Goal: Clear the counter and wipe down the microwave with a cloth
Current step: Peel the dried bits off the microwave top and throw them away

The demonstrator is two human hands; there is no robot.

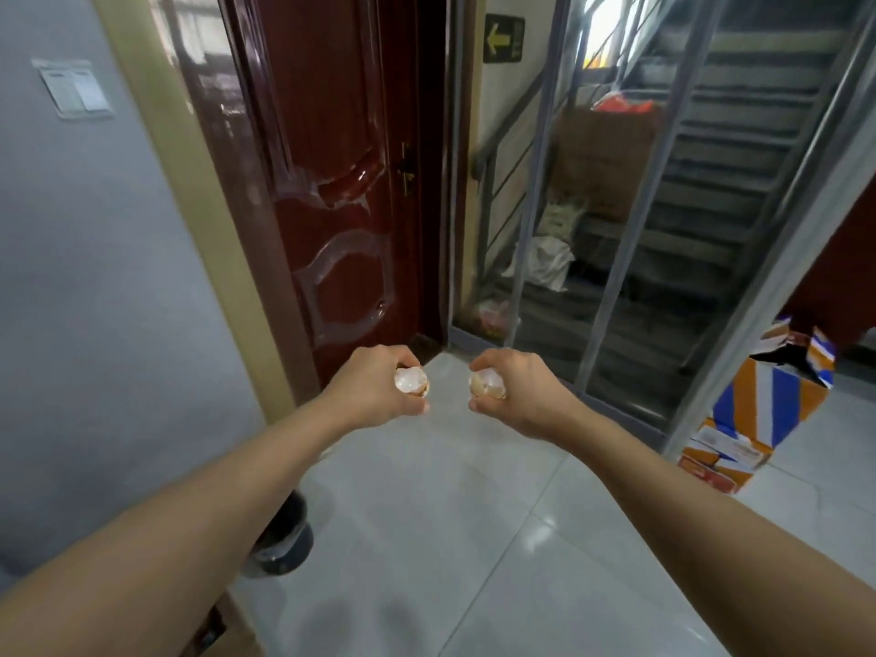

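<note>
Two broken eggshells are held out over the pale tiled floor (474,538), one in each hand. Low on the left a dark bin (284,547) stands by the grey wall. The left hand (379,386) curls round an eggshell (411,380), its white inside facing up with a tan rim. Just beside it, apart, the right hand (516,391) grips the other eggshell (488,384), white-lined, brownish outside. Behind them stand a dark red door (332,158) and a striped cardboard box (763,405).

Both arms reach straight out toward 12 o'clock. The left hand (374,386) and the right hand (516,388) are near each other. Each hand's fingers are curled around something small.
</note>
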